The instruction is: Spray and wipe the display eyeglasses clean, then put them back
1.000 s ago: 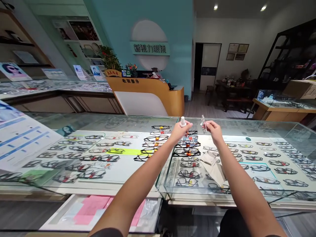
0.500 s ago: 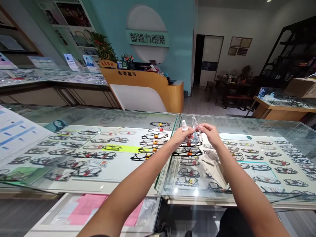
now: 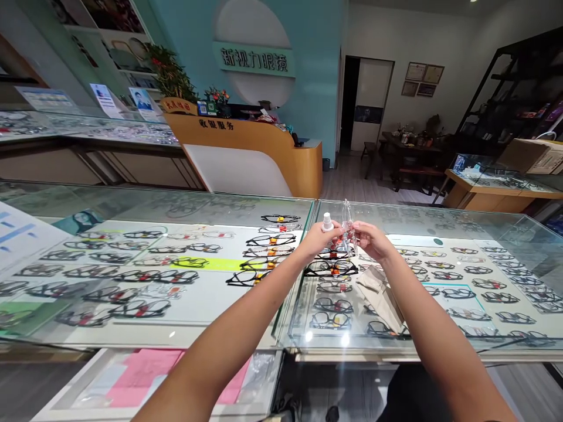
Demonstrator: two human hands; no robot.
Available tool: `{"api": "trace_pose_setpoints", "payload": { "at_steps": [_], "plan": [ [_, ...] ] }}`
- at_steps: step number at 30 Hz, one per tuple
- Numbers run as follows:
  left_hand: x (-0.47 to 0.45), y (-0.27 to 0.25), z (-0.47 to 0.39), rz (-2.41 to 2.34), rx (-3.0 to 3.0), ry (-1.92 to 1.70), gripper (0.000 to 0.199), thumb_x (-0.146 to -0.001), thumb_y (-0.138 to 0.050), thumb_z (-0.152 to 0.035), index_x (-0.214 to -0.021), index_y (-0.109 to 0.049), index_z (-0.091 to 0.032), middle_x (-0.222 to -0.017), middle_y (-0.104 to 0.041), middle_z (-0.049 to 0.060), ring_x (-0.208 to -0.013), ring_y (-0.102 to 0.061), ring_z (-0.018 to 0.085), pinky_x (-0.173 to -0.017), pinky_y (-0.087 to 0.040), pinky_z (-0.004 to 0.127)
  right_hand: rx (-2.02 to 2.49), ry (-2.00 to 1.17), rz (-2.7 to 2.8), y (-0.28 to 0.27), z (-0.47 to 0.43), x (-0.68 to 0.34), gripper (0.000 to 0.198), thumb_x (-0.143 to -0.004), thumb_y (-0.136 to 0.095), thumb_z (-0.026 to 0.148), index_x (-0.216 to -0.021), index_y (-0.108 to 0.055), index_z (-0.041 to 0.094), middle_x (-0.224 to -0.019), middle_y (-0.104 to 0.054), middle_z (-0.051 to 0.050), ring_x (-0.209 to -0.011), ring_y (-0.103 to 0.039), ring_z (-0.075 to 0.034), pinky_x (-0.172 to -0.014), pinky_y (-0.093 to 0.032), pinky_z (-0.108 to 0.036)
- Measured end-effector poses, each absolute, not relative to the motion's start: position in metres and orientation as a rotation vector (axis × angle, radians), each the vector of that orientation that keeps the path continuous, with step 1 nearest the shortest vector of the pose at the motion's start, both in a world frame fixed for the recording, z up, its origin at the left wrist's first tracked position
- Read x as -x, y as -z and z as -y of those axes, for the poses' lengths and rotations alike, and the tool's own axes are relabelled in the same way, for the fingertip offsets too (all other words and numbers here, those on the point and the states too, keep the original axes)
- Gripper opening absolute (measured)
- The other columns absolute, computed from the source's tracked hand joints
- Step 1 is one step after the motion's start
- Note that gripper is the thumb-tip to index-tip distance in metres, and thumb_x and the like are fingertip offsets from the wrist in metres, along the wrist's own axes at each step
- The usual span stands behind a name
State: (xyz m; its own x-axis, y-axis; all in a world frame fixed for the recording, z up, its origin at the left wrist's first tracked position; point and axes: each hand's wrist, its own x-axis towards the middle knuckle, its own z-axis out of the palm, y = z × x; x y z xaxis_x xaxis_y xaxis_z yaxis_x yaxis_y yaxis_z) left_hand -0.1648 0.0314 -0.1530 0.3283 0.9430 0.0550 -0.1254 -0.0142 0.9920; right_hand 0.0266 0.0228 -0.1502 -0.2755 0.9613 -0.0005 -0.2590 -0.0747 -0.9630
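In the head view my left hand [image 3: 322,237] is closed around a small white spray bottle [image 3: 327,222], whose nozzle stands up above the fingers. My right hand [image 3: 372,239] grips a pair of clear-framed eyeglasses [image 3: 347,218], held edge-on between both hands over the glass counter. The left fingertips meet the near side of these glasses; whether they grip them too is hard to see. A beige cloth [image 3: 380,298] lies on the counter top just below the right hand. Under the glass, dark-framed glasses [image 3: 332,268] sit below the left hand.
Glass display cases [image 3: 206,328] with rows of eyeglasses span left and right. An open drawer [image 3: 94,390] with pink sheets juts out at lower left. A white sheet with blue strips [image 3: 21,237] is at far left. A wooden cashier desk [image 3: 308,170] stands beyond.
The view has shifted slightly to the right. The clear glasses have turned a little between my hands; the spray bottle stays in my left hand and the cloth stays put.
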Motion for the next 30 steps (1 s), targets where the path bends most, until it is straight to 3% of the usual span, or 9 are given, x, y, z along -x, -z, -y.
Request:
{"api": "trace_pose_setpoints", "payload": {
  "at_steps": [7, 11, 15, 18, 24, 30],
  "plan": [
    [0.196, 0.140, -0.041, -0.495, -0.892, -0.895, 0.030, -0.065, -0.075, -0.021, -0.063, -0.044, -0.020, -0.055, -0.043, -0.004, -0.053, -0.045, 0.011, -0.048, -0.042, 0.023, 0.708, -1.777, 1.146, 0.146, -0.025, -0.044, 0.023, -0.075, -0.080, 0.030, -0.073, -0.059, 0.021, -0.069, -0.059, 0.001, -0.067, -0.056, -0.012, -0.069, -0.057, -0.025],
    [0.205, 0.133, -0.040, -0.375, -0.581, -0.882, 0.029, -0.075, -0.065, -0.018, -0.064, -0.038, -0.021, -0.055, -0.038, -0.004, -0.049, -0.044, 0.012, -0.045, -0.038, 0.023, 0.641, -1.848, 1.244, 0.148, -0.024, -0.045, 0.022, -0.077, -0.081, 0.028, -0.074, -0.060, 0.020, -0.070, -0.063, 0.000, -0.066, -0.059, -0.012, -0.063, -0.053, -0.023],
    [0.201, 0.130, -0.039, -0.354, -0.380, -1.001, 0.014, -0.085, -0.063, -0.023, -0.077, -0.052, -0.019, -0.058, -0.045, -0.005, -0.048, -0.047, 0.010, -0.045, -0.037, 0.021, 0.591, -1.813, 1.136, 0.147, -0.020, -0.041, 0.027, -0.081, -0.085, 0.034, -0.078, -0.060, 0.023, -0.090, -0.078, -0.002, -0.087, -0.072, -0.016, -0.081, -0.060, -0.028],
    [0.195, 0.131, -0.039, -0.428, -0.369, -1.034, 0.008, -0.083, -0.065, -0.021, -0.085, -0.058, -0.017, -0.058, -0.048, -0.007, -0.047, -0.045, 0.009, -0.045, -0.035, 0.020, 0.546, -1.781, 1.026, 0.144, -0.019, -0.042, 0.030, -0.080, -0.089, 0.038, -0.084, -0.063, 0.025, -0.107, -0.083, -0.003, -0.109, -0.076, -0.019, -0.097, -0.060, -0.033],
    [0.178, 0.135, -0.030, -0.586, -0.756, -1.017, 0.036, -0.070, -0.085, -0.018, -0.101, -0.067, -0.017, -0.058, -0.050, -0.009, -0.047, -0.042, 0.008, -0.044, -0.035, 0.019, 0.516, -1.769, 1.104, 0.145, -0.017, -0.040, 0.031, -0.085, -0.085, 0.041, -0.087, -0.058, 0.026, -0.124, -0.082, -0.007, -0.122, -0.075, -0.022, -0.109, -0.055, -0.042],
    [0.170, 0.140, -0.027, -0.659, -0.861, -1.100, 0.052, -0.058, -0.101, -0.035, -0.079, -0.056, -0.020, -0.055, -0.049, -0.009, -0.050, -0.045, 0.008, -0.044, -0.039, 0.020, 0.469, -1.768, 1.124, 0.145, -0.015, -0.034, 0.032, -0.080, -0.089, 0.041, -0.083, -0.061, 0.025, -0.121, -0.083, -0.005, -0.118, -0.076, -0.022, -0.106, -0.057, -0.039]
  ]
}}
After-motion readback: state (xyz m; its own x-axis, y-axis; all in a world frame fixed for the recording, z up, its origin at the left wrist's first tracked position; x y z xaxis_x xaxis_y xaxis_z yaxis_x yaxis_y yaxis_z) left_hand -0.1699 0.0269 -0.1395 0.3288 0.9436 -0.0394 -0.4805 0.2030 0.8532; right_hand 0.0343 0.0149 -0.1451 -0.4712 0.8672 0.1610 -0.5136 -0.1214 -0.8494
